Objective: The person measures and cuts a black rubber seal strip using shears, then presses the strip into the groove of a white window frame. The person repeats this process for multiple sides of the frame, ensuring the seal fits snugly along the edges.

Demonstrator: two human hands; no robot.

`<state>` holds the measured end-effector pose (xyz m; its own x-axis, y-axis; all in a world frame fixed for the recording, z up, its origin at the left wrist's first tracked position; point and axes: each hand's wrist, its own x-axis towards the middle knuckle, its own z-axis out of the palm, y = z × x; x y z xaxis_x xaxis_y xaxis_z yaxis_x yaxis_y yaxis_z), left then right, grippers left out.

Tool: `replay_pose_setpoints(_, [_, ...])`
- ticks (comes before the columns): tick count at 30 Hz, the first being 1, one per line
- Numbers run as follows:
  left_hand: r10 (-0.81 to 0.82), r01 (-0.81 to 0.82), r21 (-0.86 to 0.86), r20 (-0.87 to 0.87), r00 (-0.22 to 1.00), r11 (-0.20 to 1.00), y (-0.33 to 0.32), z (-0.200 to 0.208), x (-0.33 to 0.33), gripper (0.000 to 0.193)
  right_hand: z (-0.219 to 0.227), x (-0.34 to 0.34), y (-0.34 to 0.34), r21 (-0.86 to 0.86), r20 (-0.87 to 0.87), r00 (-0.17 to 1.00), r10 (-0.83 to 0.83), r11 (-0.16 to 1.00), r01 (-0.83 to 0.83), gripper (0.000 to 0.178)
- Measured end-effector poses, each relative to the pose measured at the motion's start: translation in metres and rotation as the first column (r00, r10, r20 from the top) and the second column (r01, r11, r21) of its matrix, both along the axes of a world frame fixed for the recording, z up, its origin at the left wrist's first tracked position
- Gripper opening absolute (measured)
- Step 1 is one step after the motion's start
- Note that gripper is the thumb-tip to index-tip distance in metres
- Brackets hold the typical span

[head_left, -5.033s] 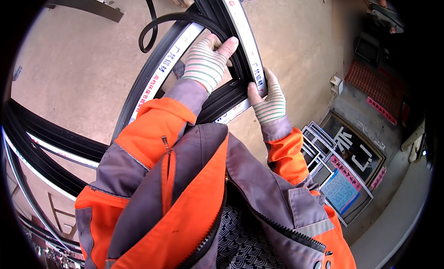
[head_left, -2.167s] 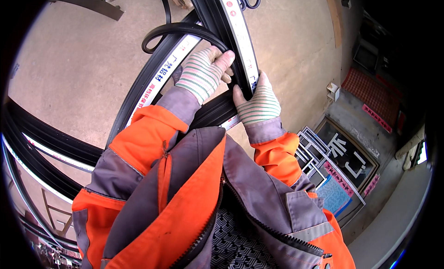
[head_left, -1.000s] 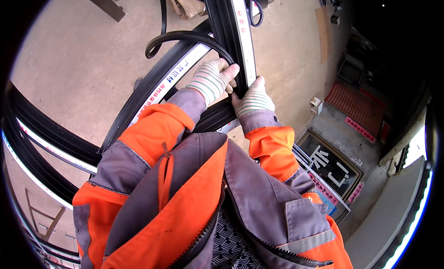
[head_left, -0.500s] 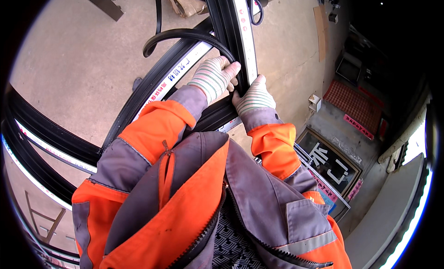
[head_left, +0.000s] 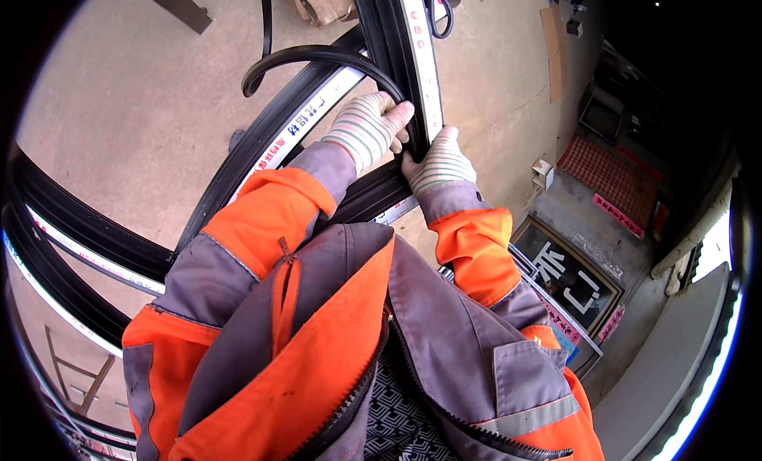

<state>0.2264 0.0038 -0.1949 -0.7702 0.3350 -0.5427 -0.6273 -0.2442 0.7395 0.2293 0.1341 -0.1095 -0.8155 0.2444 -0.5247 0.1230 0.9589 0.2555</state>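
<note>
My left hand [head_left: 367,129], in a striped knit glove, is closed on the end of a thick black rubber seal strip [head_left: 317,55]. It presses the strip against a black metal window frame [head_left: 382,44] with white protective film along its outer side. From my hand the strip arcs left, bends back and runs off the top of the view. My right hand [head_left: 442,161], in a matching glove, is wrapped round the frame's near right corner, thumb on the inner side. The fingertips under the frame are hidden.
More black frames with white film curve along the left [head_left: 95,231]. A brown metal leg [head_left: 173,5] and a crumpled brown bag [head_left: 319,2] are at the top. To the right stand a framed sign [head_left: 567,274], a small white box [head_left: 543,174] and a red checked mat [head_left: 607,171].
The loop of the rubber strip has shifted slightly left and up. Both hands keep nearly the same place and grip.
</note>
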Motion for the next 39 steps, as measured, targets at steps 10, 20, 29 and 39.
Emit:
replay_pose_setpoints(10, [0.029,-0.03,0.012,0.028,0.999,0.999,0.002,0.001,0.001,0.036,0.001,0.002,-0.007,0.035,-0.02,0.999,-0.027,0.999,0.028,0.061])
replay_pose_setpoints(20, [0.017,-0.017,-0.002,0.023,1.0,1.0,0.004,0.003,0.003,0.036,0.0,-0.003,0.0,0.072,0.048,0.999,-0.003,0.997,-0.001,0.06])
replay_pose_setpoints(29, [0.002,-0.002,-0.048,0.012,1.0,0.999,0.002,0.007,0.006,0.041,0.015,-0.002,-0.009,0.015,0.03,0.999,-0.03,0.999,0.029,0.057])
replay_pose_setpoints(39, [-0.083,0.089,-0.115,0.053,0.995,0.989,0.016,0.002,0.022,0.047,0.008,-0.001,0.015,-0.181,0.063,0.997,-0.053,0.981,0.064,0.063])
